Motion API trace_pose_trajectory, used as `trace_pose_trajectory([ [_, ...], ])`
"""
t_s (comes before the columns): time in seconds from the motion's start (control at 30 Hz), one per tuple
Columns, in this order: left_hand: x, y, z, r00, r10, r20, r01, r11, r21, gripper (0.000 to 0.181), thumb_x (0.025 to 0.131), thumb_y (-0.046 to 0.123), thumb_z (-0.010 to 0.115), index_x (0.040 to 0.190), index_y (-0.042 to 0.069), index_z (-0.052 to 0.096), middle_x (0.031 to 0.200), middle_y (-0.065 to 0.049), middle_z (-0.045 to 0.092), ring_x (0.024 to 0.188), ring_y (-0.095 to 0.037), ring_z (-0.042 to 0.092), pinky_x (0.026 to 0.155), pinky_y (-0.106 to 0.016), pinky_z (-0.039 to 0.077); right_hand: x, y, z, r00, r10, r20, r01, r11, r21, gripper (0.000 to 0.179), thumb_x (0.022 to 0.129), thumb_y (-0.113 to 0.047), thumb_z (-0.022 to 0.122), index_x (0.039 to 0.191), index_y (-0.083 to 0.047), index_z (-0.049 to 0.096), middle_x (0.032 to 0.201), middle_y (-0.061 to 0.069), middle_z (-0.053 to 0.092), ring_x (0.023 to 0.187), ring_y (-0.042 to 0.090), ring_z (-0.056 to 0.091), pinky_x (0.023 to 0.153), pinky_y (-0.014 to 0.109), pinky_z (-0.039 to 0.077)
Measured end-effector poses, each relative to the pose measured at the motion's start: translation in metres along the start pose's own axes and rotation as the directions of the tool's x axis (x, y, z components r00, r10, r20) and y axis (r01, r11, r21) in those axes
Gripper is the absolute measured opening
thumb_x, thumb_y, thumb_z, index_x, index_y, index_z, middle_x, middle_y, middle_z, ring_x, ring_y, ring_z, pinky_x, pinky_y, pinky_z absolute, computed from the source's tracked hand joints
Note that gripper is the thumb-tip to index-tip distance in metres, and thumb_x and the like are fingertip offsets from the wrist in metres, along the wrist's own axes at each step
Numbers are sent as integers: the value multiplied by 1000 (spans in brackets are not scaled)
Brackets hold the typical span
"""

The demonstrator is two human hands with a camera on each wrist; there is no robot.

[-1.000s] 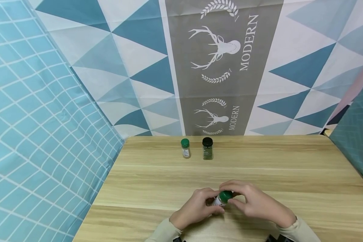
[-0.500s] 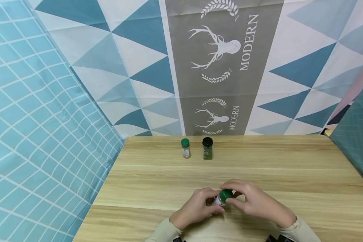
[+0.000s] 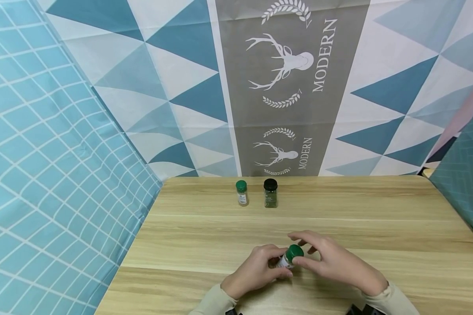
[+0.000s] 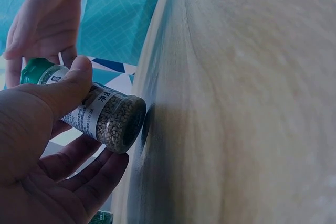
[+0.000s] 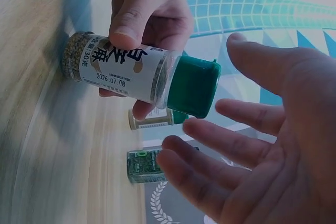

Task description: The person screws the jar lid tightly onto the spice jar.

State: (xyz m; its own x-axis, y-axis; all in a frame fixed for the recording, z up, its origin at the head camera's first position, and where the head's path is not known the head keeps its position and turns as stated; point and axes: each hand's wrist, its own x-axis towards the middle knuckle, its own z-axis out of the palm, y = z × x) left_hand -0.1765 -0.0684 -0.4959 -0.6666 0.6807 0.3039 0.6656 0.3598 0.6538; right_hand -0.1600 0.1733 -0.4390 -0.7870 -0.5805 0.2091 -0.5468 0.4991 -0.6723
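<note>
A small clear jar of sesame seeds [image 5: 123, 69] with a white label and a green cap [image 5: 193, 86] leans to the right, its base close to the tabletop. Around the jar's body curl the thumb and fingers of my left hand [image 3: 256, 269], a grip also plain in the left wrist view [image 4: 68, 90]. My right hand [image 3: 331, 264] is spread beside the green cap. Its fingers [image 5: 231, 140] are parted and loosely bent, and in the right wrist view a gap shows between them and the cap. The cap sits on the jar.
Toward the back of the wooden table [image 3: 197, 236] stand a second green-capped jar [image 3: 241, 193] and a black-capped jar [image 3: 270, 193] of green flakes, side by side. Patterned cloth [image 3: 193, 87] hangs behind the table, with a blue checked cloth [image 3: 63, 175] along the left.
The right hand's fingers have come off the green cap and opened out. The cap leans slightly more upright. My left hand keeps its grip on the jar; the two back jars are unmoved.
</note>
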Motion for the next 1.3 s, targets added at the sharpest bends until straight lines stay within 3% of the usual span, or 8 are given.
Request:
trace_pose_trajectory([
  [0.1,0,0,0,1000,7,-3,-7,1000,6,33,90,27,80,122,21,72,97,10,70,82,1,58,69,-12,53,-1,0,1,1000,-25,-5,25,1000,1,51,100,-35,69,144,-12,56,141,9,63,120,25,66,87,31,63],
  [0.23,0,0,0,1000,13,-2,-13,1000,9,27,92,30,78,117,22,71,94,11,67,80,0,58,68,-11,52,-2,-1,3,996,-86,-12,87,996,8,47,98,-29,72,141,-17,58,137,4,65,119,21,66,91,31,62],
  [0.47,-1,0,0,1000,17,1,-17,1000,1,28,93,33,76,117,19,70,94,9,68,80,0,59,68,-12,54,-3,-4,5,981,-191,-46,186,977,-100,46,93,-16,77,137,-21,63,132,-1,69,118,18,67,96,37,60],
  [0.7,-1,0,-1,1000,5,13,-5,1000,3,39,93,31,76,128,16,69,101,7,72,85,2,61,72,-12,54,-3,-5,5,983,-183,-32,179,978,-109,40,94,-13,76,131,-23,67,135,-3,67,121,22,67,98,40,59],
  [1.0,-2,-1,0,1000,8,10,-8,1000,3,44,92,26,79,133,16,68,104,7,72,87,4,60,74,-12,55,-1,-2,4,976,-216,-41,210,972,-105,37,95,-5,72,129,-21,69,131,-1,69,119,23,68,97,38,60],
  [1.3,-1,0,1,1000,3,11,-4,1000,30,43,93,28,78,132,16,67,104,7,72,88,4,60,74,-9,52,0,-1,4,980,-196,-41,192,977,-94,37,95,-5,73,128,-22,69,128,-4,70,117,18,68,96,36,60],
])
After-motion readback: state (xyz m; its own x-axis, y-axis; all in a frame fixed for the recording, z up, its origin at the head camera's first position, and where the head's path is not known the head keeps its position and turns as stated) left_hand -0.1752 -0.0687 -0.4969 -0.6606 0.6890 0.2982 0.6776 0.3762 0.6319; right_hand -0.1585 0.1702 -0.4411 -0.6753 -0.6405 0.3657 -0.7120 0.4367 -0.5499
